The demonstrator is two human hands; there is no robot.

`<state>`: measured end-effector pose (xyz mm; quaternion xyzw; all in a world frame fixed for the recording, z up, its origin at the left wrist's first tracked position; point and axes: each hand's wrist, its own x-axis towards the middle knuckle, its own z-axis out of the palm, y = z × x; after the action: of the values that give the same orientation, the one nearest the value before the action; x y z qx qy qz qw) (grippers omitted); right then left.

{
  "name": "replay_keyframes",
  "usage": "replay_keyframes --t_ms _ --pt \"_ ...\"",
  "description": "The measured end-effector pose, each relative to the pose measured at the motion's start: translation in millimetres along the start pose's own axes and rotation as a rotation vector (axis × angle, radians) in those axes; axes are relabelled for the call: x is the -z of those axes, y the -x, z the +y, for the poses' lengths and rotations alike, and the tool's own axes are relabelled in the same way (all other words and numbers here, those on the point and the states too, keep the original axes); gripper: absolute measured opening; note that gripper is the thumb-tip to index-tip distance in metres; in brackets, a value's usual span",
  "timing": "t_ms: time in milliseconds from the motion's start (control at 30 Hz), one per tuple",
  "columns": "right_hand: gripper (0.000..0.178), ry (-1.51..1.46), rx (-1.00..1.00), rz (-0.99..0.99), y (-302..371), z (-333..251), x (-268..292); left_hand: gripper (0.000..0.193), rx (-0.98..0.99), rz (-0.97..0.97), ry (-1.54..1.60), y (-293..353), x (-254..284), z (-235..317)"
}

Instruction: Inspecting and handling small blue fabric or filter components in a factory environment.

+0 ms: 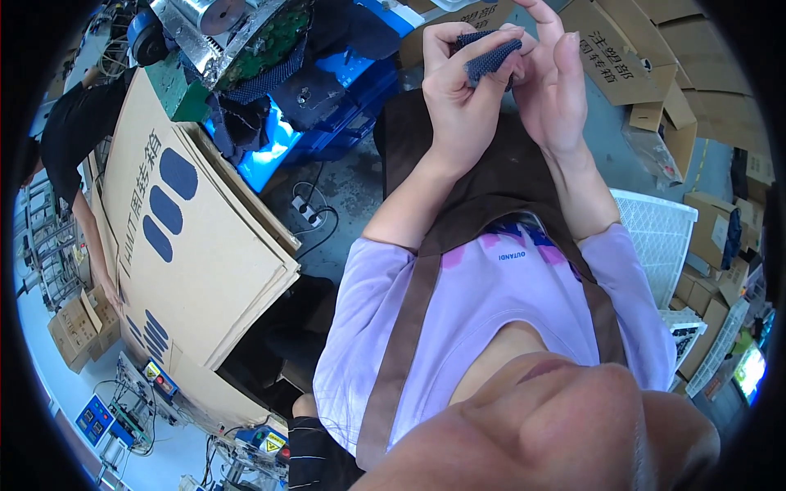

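My left hand point(463, 102) is closed on a folded piece of dark blue mesh fabric point(491, 62), raised in front of my chest. Beside it, my right hand point(553, 94) is turned palm inward with its fingers stretched apart. Some of its fingers reach behind the fabric, so I cannot tell whether they touch it. Oval dark blue fabric pieces point(168, 214) lie in a row on a stack of flat cardboard point(221, 278) to my left. Several narrower dark pieces point(147, 334) lie farther along the same cardboard.
A metal machine point(217, 37) with dark cloth scraps point(315, 94) stands over a blue bin point(327, 135). A person in black point(82, 131) reaches onto the cardboard. Below are a power strip point(306, 211) and cables. Cardboard boxes point(614, 69) and a white crate point(655, 237) are at right.
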<state>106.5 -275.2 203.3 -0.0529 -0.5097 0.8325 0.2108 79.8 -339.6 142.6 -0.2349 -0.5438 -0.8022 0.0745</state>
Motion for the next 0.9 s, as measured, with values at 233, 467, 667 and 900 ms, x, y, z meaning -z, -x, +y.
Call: replay_keyframes --t_ms 233,467,667,900 --pt "0.069 -0.081 -0.051 -0.044 3 -1 -3 0.020 -0.047 0.120 0.016 -6 -2 9" --pt "0.068 -0.174 -0.114 -0.094 0 -3 12 0.028 0.172 0.129 0.014 -18 12 22" --pt "0.067 -0.250 -0.161 -0.132 -8 -4 22 0.042 0.448 0.082 0.273 -18 13 33" --pt "0.066 -0.347 -0.218 -0.182 -8 0 14 0.018 0.173 0.056 0.452 -11 10 23"
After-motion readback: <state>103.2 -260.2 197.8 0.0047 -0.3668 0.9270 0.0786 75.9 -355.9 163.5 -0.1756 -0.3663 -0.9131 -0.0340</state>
